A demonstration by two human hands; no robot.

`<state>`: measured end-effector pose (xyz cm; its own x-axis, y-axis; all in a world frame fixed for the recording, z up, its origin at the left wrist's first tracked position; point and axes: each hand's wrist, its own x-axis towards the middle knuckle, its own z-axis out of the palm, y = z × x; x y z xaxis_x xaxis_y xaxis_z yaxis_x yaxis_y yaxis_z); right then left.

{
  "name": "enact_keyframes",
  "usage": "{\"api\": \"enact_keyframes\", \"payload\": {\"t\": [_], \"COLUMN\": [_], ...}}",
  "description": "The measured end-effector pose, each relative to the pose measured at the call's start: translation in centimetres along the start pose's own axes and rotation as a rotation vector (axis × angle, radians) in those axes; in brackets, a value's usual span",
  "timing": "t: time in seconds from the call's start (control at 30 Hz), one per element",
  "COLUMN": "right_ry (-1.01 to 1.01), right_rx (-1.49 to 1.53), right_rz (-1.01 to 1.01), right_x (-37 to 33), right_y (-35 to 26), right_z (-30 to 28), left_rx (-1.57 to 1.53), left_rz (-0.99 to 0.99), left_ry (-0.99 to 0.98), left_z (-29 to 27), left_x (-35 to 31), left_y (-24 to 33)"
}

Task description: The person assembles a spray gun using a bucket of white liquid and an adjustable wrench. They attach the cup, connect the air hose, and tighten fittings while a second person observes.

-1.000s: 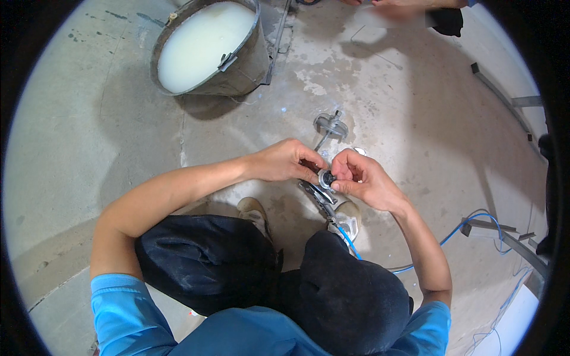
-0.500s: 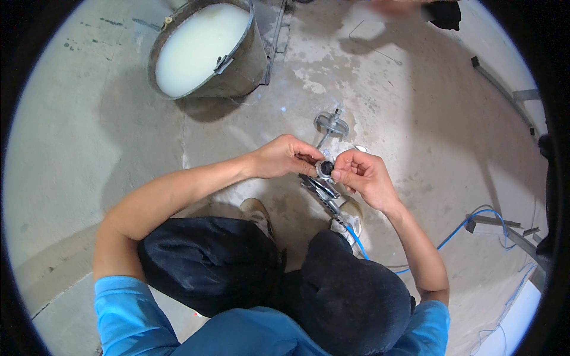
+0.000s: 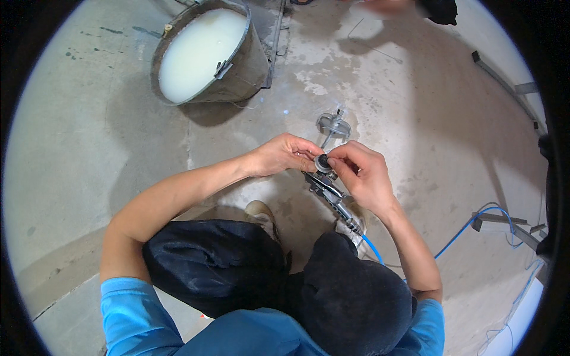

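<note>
A metal spray gun (image 3: 328,194) is between my hands, its handle slanting down to the right into a blue air hose (image 3: 373,247). My left hand (image 3: 279,155) is closed on the gun's upper end, thumb and fingertips at a round fitting with a grey rim and black centre (image 3: 322,163). From the other side my right hand (image 3: 363,172) pinches at this fitting, thumb and forefinger together; whether a small part is between them is hidden. Just beyond the hands, a metal cup lid (image 3: 333,125) with a thin tube lies on the concrete floor.
A grey bucket (image 3: 240,83) of milky white liquid stands at the far left. At the right, metal profiles (image 3: 502,222) lie on the floor, with the hose running past them. My shoes (image 3: 261,213) are below the hands. Another person's blurred hand (image 3: 392,7) shows at the top edge.
My right hand has turned slightly around the black-centred fitting. The spray gun has tilted, and its handle and hose have shifted a little to the right.
</note>
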<state>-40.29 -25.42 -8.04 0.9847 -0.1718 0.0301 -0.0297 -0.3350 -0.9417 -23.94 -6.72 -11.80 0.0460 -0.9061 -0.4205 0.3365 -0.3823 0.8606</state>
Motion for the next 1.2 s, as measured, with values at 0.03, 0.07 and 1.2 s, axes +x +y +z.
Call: {"api": "enact_keyframes", "payload": {"t": [0.03,0.07,1.2], "right_ry": [0.006,0.007,0.169], "right_rx": [-0.06,-0.105,-0.281], "right_rz": [-0.07,-0.09,-0.148], "right_x": [0.1,0.1,2.9], "right_y": [-0.1,-0.1,-0.2], "right_z": [0.0,0.0,1.5], "left_rx": [0.013,0.006,-0.054], "left_rz": [0.001,0.002,0.06], "left_ry": [0.001,-0.006,0.116], "left_z": [0.0,0.0,-0.7], "left_x": [-0.1,-0.1,-0.6], "left_y": [0.1,0.1,1.6]}}
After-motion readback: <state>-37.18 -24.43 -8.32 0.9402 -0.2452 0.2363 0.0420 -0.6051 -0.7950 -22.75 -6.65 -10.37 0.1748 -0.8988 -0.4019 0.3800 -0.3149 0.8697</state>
